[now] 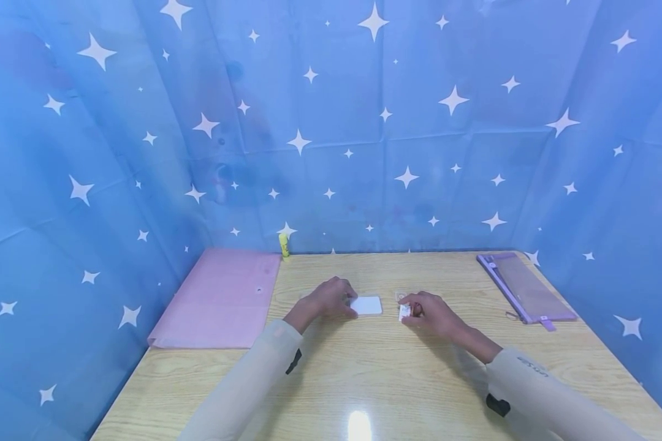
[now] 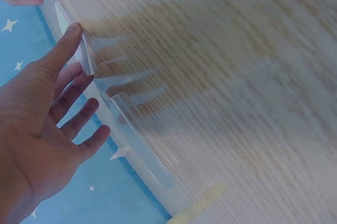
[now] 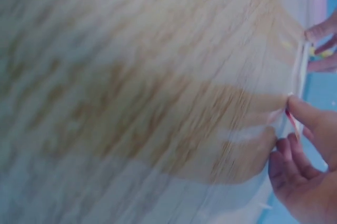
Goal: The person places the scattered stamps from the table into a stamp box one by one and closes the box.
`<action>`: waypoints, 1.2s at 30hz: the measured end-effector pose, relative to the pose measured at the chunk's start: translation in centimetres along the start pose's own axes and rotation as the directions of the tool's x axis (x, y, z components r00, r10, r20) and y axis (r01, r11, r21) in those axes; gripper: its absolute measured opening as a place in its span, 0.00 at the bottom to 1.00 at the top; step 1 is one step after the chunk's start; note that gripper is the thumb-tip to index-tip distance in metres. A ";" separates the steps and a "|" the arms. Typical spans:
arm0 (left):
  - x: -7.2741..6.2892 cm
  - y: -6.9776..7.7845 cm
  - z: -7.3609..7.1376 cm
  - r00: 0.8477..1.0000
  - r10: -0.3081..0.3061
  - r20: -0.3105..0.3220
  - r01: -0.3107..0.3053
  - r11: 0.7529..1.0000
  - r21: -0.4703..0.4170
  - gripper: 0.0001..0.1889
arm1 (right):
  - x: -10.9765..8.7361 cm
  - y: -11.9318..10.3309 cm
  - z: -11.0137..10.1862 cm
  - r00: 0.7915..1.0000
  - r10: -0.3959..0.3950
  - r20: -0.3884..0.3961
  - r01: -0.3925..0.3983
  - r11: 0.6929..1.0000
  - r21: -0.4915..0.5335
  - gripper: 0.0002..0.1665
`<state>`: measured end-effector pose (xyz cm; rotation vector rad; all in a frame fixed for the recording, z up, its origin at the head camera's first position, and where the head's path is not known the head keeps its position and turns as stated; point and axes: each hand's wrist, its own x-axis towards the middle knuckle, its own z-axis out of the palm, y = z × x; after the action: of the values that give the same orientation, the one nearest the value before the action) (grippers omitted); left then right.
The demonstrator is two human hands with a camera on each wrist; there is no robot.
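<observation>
My left hand [image 1: 329,297] pinches the left end of a flat, clear-edged case with a white face [image 1: 367,305], thumb on the near side and forefinger behind. In the left wrist view the case's clear edge [image 2: 87,58] shows between thumb and fingers, the other fingers spread loosely. Another clear plastic piece [image 2: 141,137] lies on the table beside that hand. My right hand [image 1: 431,311] holds a small white piece with red on it [image 1: 404,312] between thumb and fingers, just right of the case; its kind is unclear. A small clear piece [image 1: 400,296] lies behind it.
A pink translucent folder [image 1: 220,300] covers the table's left side. At the back edge a yellow glue stick [image 1: 284,245] stands upright. A purple mesh zip pouch [image 1: 529,288] lies at the right. Blue star-patterned cloth [image 1: 342,122] hangs around the wooden table [image 1: 397,380].
</observation>
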<state>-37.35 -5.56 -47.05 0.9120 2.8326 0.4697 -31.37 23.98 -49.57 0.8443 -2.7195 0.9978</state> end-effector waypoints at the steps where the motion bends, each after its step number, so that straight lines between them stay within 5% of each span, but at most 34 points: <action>1: 0.0 0.0 0.0 1.000 -0.001 0.000 0.001 1.000 0.001 0.25 | 0.0 0.0 0.0 1.000 0.001 0.005 -0.001 1.000 0.002 0.22; 36: 0.0 0.0 0.2 1.000 -0.017 0.004 0.017 1.000 0.018 0.25 | 0.3 0.2 -0.6 0.997 0.073 -0.011 -0.072 0.992 0.101 0.11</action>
<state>-37.33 -5.51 -47.28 0.8898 2.8432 0.4408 -31.75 24.30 -49.14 0.7550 -2.7254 1.1594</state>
